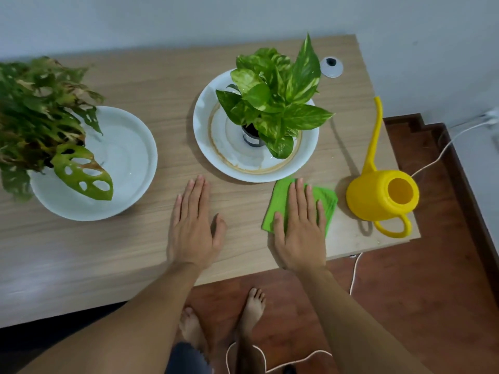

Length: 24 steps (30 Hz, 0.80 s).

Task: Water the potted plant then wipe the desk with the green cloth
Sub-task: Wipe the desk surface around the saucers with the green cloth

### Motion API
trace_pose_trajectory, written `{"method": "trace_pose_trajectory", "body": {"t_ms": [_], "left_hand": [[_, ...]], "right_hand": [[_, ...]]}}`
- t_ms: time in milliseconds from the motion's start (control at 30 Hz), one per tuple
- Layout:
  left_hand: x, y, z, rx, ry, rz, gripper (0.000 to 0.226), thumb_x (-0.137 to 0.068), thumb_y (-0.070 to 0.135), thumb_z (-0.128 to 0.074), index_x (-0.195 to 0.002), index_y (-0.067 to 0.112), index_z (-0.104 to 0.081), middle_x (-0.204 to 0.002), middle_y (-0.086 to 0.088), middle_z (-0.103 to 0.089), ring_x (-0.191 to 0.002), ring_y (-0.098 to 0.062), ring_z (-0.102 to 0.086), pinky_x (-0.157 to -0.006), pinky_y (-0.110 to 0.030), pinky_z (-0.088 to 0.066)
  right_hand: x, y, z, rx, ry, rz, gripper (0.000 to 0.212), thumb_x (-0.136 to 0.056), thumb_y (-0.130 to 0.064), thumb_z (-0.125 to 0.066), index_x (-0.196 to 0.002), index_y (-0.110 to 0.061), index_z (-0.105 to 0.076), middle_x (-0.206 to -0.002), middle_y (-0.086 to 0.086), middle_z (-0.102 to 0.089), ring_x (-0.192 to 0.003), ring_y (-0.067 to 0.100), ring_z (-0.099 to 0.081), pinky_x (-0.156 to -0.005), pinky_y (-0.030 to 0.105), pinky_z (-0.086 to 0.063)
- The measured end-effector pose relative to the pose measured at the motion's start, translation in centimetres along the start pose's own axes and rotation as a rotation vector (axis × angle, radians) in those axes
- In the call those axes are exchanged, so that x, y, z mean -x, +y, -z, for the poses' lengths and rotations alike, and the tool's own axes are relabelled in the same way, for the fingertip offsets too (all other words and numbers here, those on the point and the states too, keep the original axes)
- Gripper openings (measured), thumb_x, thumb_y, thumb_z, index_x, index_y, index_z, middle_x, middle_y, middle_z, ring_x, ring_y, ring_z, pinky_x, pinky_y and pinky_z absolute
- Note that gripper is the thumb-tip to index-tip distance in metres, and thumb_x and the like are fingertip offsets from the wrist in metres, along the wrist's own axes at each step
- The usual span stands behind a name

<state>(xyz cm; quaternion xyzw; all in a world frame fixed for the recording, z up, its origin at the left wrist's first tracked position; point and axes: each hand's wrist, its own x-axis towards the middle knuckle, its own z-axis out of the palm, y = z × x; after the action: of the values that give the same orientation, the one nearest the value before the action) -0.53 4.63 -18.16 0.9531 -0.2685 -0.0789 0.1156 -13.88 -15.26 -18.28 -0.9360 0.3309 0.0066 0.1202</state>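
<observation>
A small potted plant with variegated green leaves stands in a white dish at the middle of the wooden desk. To its right a yellow watering can with a long spout sits upright near the desk's right edge. A folded green cloth lies in front of the dish, and my right hand rests flat on it, fingers extended. My left hand lies flat and empty on the bare desk to the left of the cloth.
A larger leafy plant in another white dish stands at the left. A round cable grommet sits at the back right. White cables trail over the red-brown floor; my bare feet show below the desk edge.
</observation>
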Motion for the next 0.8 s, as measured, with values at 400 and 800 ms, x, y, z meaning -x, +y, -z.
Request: {"method": "trace_pose_trajectory", "body": {"t_ms": [400,800], "left_hand": [[-0.2,-0.3,-0.3,0.027,0.028,-0.010,0.083,-0.105,0.041,-0.040,-0.178,0.016,-0.012,-0.189,0.003,-0.008,-0.175,-0.014,-0.005,-0.142,-0.050,-0.014],[0.0,-0.6,-0.8,0.027,0.039,-0.026,0.081,-0.106,0.041,-0.037,-0.178,0.016,-0.012,-0.189,0.002,-0.007,-0.175,-0.014,-0.002,-0.143,-0.049,-0.012]], "right_hand": [[-6.7,1.6,0.6,-0.068,0.078,-0.143,0.065,-0.116,-0.040,-0.023,-0.176,-0.020,-0.008,-0.186,-0.003,-0.005,-0.172,0.018,-0.001,-0.139,0.052,-0.009],[-14.8,4.3,2.1,-0.092,0.014,-0.158,0.069,-0.114,-0.045,-0.019,-0.175,-0.016,-0.005,-0.186,0.002,0.000,-0.172,0.024,0.003,-0.138,0.055,-0.004]]}}
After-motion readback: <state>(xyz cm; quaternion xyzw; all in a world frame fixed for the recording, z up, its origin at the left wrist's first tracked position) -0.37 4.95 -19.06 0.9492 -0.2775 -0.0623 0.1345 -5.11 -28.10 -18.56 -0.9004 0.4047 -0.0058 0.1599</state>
